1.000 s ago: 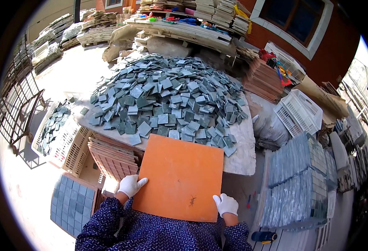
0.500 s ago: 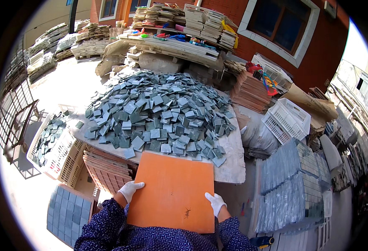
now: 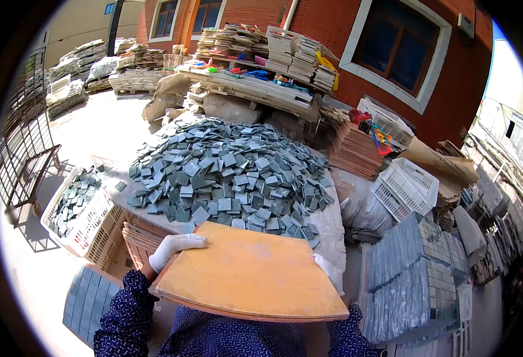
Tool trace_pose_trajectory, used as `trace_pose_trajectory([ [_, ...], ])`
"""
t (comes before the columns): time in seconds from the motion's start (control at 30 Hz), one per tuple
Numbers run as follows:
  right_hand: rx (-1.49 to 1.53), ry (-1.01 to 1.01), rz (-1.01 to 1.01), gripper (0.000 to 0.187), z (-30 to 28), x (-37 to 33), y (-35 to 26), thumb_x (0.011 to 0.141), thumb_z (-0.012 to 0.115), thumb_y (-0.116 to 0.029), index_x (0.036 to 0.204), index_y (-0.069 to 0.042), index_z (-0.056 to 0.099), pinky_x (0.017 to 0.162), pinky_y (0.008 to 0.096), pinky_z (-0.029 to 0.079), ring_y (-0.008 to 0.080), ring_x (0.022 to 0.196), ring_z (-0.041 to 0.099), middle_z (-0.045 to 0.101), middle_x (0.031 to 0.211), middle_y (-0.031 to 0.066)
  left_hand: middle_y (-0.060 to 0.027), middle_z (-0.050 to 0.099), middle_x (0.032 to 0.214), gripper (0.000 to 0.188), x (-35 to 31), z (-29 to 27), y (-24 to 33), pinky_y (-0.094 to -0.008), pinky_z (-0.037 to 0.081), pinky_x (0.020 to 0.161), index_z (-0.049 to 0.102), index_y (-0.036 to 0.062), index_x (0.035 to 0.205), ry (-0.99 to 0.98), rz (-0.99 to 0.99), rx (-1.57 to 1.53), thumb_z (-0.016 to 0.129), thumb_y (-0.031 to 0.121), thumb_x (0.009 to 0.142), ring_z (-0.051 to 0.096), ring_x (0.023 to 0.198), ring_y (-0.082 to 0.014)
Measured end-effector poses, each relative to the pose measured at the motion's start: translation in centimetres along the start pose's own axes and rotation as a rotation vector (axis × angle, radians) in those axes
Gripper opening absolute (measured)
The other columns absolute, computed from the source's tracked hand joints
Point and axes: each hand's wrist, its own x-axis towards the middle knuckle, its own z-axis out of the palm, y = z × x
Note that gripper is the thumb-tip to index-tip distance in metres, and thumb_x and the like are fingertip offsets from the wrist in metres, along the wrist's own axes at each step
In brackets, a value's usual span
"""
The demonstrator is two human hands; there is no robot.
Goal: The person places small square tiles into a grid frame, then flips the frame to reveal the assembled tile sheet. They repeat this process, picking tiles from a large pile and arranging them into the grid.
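My two hands, in white gloves, hold a flat orange board (image 3: pixel 249 273) in front of my body. My left hand (image 3: pixel 175 250) grips its left side near the far corner, fingers lying over the top face. At the right edge is my right hand (image 3: pixel 331 273), partly hidden by the board. The board's upper face is bare and a little scuffed, and its near edge shows a thin reddish-brown rim. Just beyond its far edge, a big heap of small grey-green square tiles (image 3: pixel 231 169) covers a pale worktable (image 3: pixel 333 238).
To the left stand a cream plastic crate (image 3: pixel 92 226) with loose tiles and a panel of square tiles (image 3: pixel 89 303). Wrapped tile stacks (image 3: pixel 398 273) rise at the right. Behind them are a white crate (image 3: pixel 407 184) and reddish-brown boards (image 3: pixel 356 149).
The orange board has tipped from facing me to lying flatter, its near edge closer. Both hands have shifted along its sides, and the right is now more hidden. The view has moved slightly.
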Motion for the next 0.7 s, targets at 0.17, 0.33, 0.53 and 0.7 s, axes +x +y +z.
trace_pose_trajectory([
  [0.17,-0.464,0.013,-0.034,0.024,3.0,-6.2,4.7,0.090,0.060,-0.016,0.112,-0.007,0.064,0.084,0.0369,0.053,0.0321,0.102,0.064,0.060,0.123,0.0208,-0.0142,0.059,0.126,0.037,-4.5,3.1,-7.8,-0.0392,0.044,0.102,0.063,0.0107,0.119,0.158,0.244,0.733,0.059,0.013,0.083,0.055,0.119,-0.0335],
  [0.33,-0.698,0.041,-0.327,0.025,2.4,-7.2,11.9,0.091,0.058,-0.018,0.113,-0.008,0.061,0.084,0.0389,0.053,0.0351,0.101,0.063,0.059,0.123,0.0203,-0.0135,0.059,0.125,0.038,-4.1,4.6,-14.1,-0.0395,0.046,0.100,0.058,0.0090,0.122,0.215,0.267,0.795,0.054,0.011,0.084,0.055,0.119,-0.0334],
  [0.53,-0.854,-0.054,-0.426,0.025,2.8,-4.8,11.9,0.086,0.058,-0.011,0.110,-0.006,0.060,0.091,0.0364,0.050,0.0325,0.111,0.059,0.061,0.119,0.0157,-0.0130,0.059,0.124,0.044,-3.3,3.7,-14.1,-0.0392,0.045,0.101,0.055,0.0077,0.123,0.024,0.182,0.908,0.056,0.007,0.080,0.054,0.119,-0.0306],
  [0.7,-0.627,-0.038,-0.139,0.043,3.6,-0.1,10.5,0.087,0.059,-0.012,0.128,-0.002,0.051,0.102,0.0396,0.042,0.0362,0.121,0.052,0.055,0.128,0.0195,-0.0157,0.057,0.128,0.039,2.0,2.2,-13.3,-0.0366,0.042,0.101,0.052,0.0029,0.128,0.105,0.041,0.580,0.053,0.014,0.091,0.053,0.122,-0.0319],
])
